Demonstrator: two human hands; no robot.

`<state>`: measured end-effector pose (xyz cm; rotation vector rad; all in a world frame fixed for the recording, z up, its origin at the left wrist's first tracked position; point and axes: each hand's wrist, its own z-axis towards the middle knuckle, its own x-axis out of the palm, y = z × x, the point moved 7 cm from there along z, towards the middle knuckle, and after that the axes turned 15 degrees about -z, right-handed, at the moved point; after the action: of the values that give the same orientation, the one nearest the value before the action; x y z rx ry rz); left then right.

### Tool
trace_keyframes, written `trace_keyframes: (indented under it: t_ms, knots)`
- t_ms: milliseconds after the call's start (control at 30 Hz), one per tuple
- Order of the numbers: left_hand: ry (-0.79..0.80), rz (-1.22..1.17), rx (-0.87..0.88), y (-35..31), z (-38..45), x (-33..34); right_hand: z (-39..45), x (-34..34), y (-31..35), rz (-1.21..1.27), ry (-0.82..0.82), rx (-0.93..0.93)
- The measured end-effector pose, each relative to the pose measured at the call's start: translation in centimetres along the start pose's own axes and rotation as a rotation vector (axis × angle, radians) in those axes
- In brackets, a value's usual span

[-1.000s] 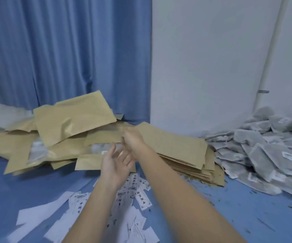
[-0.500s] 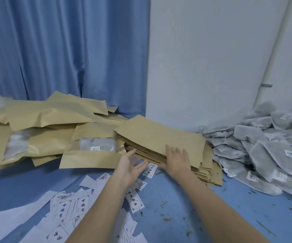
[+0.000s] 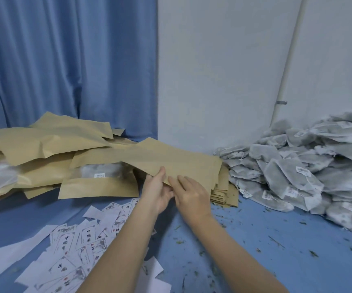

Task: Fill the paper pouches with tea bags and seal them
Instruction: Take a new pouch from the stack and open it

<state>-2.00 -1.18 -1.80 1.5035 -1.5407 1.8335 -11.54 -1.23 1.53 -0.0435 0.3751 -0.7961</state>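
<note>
At table centre, both hands meet at the near edge of the top pouch (image 3: pixel 171 160) on the flat pouch stack (image 3: pixel 221 190). Left hand (image 3: pixel 156 192) pinches that edge, thumb on top, fingers under. Right hand (image 3: pixel 190 194) also grips it, fingers laid over the paper, thumb side tucked below toward the left hand. The hands touch each other. Pouch edge is raised off the stack at the near-left corner; far end lies on the stack. Cannot tell if the pouch mouth is open.

Filled pouches (image 3: pixel 99 176) lie in a loose heap to the left, some showing a clear window with contents inside, one just beside the left hand. More brown pouches pile behind, up against the curtain (image 3: pixel 65 60).

Tea bags (image 3: pixel 297 170) are heaped at right, grey mesh with white tags, against the white wall (image 3: pixel 223 70), well apart from the hands, just beside the stack's right end.

Labels (image 3: pixel 82 246), white slips with printed characters, are scattered on the blue table (image 3: pixel 255 261) at near left, partly under the left forearm. Plain white paper scraps are mixed in. Green tea crumbs (image 3: pixel 274 242) speckle the table at near right, between the right forearm and the tea bags.
</note>
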Motion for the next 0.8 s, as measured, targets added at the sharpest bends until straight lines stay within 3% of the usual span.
trace_keyframes:
  t_ms: [100, 200, 267, 333, 400, 467, 567, 700, 800]
  knots:
    - [0.005, 0.136, 0.213, -1.8, -1.6, 0.9, 0.1, -1.4, 0.6, 0.150, 0.067, -0.028]
    - [-0.050, 0.509, 0.424, -3.4, -2.9, 1.2, 0.5, -2.4, 1.0, 0.378, 0.293, 0.009]
    - [-0.047, 0.757, 0.603, -4.7, -3.9, 1.7, 0.6, -2.4, -0.2, 0.608, 0.492, 0.286]
    - [0.014, 0.997, 0.759, -5.3, -5.5, 2.7, 1.2, -2.9, -1.6, 0.948, 0.554, 0.698]
    - [0.079, 1.213, 0.899, -5.5, -7.2, 3.5, 2.6, -4.0, -3.1, 1.291, 0.480, 1.005]
    - [0.103, 1.461, 1.015, -5.2, -8.7, 3.8, 3.9, -5.1, -5.2, 1.520, 0.375, 1.191]
    - [0.059, 1.703, 1.046, -4.7, -9.3, 3.4, 5.1, -6.6, -8.1, 1.484, 0.416, 1.235]
    - [0.026, 1.805, 1.091, -4.2, -9.6, 2.3, 4.6, -8.1, -10.6, 1.256, 0.393, 1.236]
    - [0.019, 1.875, 1.149, -3.6, -10.2, 2.3, 3.8, -8.0, -11.7, 1.238, 0.410, 1.266]
